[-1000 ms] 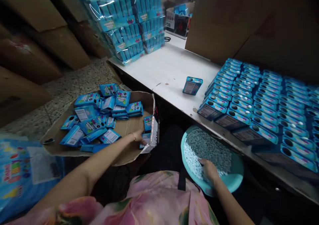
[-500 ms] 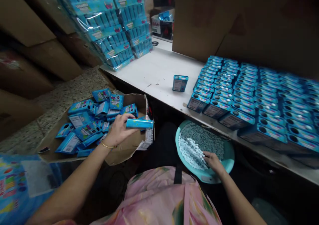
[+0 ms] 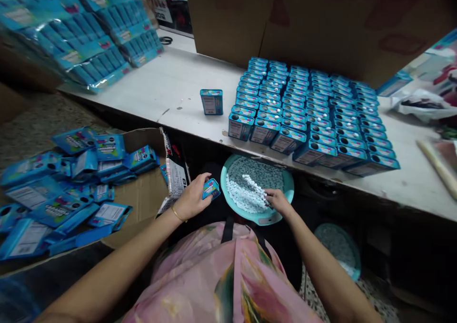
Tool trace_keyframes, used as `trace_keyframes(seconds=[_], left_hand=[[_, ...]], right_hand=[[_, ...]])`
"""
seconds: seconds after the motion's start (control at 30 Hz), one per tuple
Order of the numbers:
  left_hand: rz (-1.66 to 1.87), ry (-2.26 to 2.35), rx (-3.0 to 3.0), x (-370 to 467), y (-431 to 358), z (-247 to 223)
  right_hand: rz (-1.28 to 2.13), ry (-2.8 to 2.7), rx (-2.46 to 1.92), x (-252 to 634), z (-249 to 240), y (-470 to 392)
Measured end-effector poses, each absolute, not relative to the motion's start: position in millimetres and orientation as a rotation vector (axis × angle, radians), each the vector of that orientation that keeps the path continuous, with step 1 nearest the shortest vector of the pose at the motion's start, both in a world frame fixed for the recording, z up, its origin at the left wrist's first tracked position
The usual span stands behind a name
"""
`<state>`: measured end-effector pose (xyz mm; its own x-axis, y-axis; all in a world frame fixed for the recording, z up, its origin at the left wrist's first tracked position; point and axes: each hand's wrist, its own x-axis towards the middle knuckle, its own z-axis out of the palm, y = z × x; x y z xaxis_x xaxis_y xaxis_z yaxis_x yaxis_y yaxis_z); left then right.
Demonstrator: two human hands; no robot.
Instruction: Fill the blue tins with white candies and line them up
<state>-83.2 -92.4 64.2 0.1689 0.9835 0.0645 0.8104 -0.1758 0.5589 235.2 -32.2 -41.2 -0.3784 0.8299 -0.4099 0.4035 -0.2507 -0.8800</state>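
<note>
My left hand [image 3: 193, 196] is closed around a small blue candy box [image 3: 211, 188], held between the carton and the basin. My right hand [image 3: 278, 202] reaches into a turquoise basin [image 3: 259, 218] of small white candies [image 3: 239, 185]. Its fingers are closed at the end of a raised, narrow heap of candies [image 3: 254, 186]; whatever carries this heap is hidden under it. Left of my left hand, an open cardboard carton [image 3: 144, 204] holds many loose blue boxes [image 3: 109, 147].
On the white table [image 3: 143, 89], one blue box [image 3: 212, 102] stands apart from packed rows of upright boxes [image 3: 293, 108]. Wrapped display packs [image 3: 89, 37] stand at the left, near scissors [image 3: 166, 40]. A large cardboard box [image 3: 303, 27] is behind the rows. Another basin [image 3: 339, 249] sits low at right.
My left hand has brought the blue box from over the carton to beside the basin and turned it. My right hand stays in the basin. The view has swung right.
</note>
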Motion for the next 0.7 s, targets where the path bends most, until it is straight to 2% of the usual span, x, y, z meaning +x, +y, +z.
trace_keyframes(seconds=[0.4, 0.7], left_hand=[[0.887, 1.663, 1.758, -79, -109, 46], [0.726, 1.488, 1.951, -16, -21, 35]], right_hand=[[1.709, -1.494, -1.452, 257, 3, -18], [1.765, -1.652, -1.422, 260, 71, 1]])
